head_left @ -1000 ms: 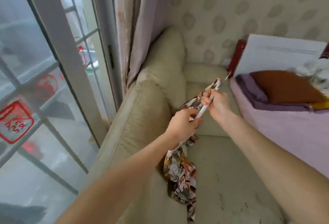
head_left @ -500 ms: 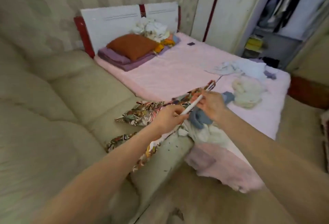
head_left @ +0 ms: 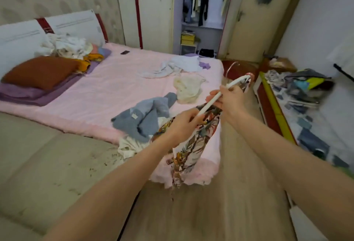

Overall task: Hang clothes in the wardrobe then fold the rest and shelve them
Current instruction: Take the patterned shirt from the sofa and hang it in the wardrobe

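Pink-covered bed: beyond and left of the fingers, strewn with loose clothes.
Wardrobe: open, far beyond the fingers, dark and pale garments hanging inside.
Grey garment: crumpled on the bed just left of the left fingers.
Cream garment: bunched on the bed, just left of the right fingers.
Floral garment: draped over the hanger, hanging down below both hands past the bed's corner.
White hanger: slanted bar running through both grips.
Left hand: fingers curled round the bar's lower end and cloth.
Right hand: fingers curled round the bar higher up.
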Demonstrator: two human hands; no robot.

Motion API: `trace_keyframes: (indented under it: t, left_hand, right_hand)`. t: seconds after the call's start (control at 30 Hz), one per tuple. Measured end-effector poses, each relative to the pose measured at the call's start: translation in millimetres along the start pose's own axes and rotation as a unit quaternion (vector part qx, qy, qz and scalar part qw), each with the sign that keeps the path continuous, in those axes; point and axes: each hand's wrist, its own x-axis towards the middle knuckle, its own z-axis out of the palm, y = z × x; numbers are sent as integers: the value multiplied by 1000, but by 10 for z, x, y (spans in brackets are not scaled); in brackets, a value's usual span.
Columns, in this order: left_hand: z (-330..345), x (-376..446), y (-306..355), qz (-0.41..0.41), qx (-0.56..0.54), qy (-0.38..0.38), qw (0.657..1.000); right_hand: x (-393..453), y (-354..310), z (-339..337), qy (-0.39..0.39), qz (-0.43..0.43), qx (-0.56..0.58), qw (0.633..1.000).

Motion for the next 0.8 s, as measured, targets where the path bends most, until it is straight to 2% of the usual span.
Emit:
trace_keyframes:
  t: [0.1, 0.2, 0.33, 0.47, 0.6, 0.8]
  left_hand:
    - [487, 478, 234, 14, -2, -3, 1000]
    - [1055, 1052, 524, 30, 11, -34, 999]
    - [1731, 1829, 973, 50, 34, -79, 995]
    - [2256, 2669, 1348, 75, 79, -114, 987]
    - [2664, 3397, 1402, 60, 70, -150, 984]
    - [3386, 4848, 1214, 23, 39, -258, 965]
  right_hand:
    - [388, -112, -605, 47, 6, 26, 999]
    - [901, -206, -1322, 84, 70, 115, 987]
    - [1544, -397, -2294, 68, 133, 168, 974]
    - [2212, -573, -3028, 100, 130, 178, 970]
    - [2905, -475, -3429, 149, 139, 161, 966]
    - [4245, -338, -3940, 197, 150, 130, 960]
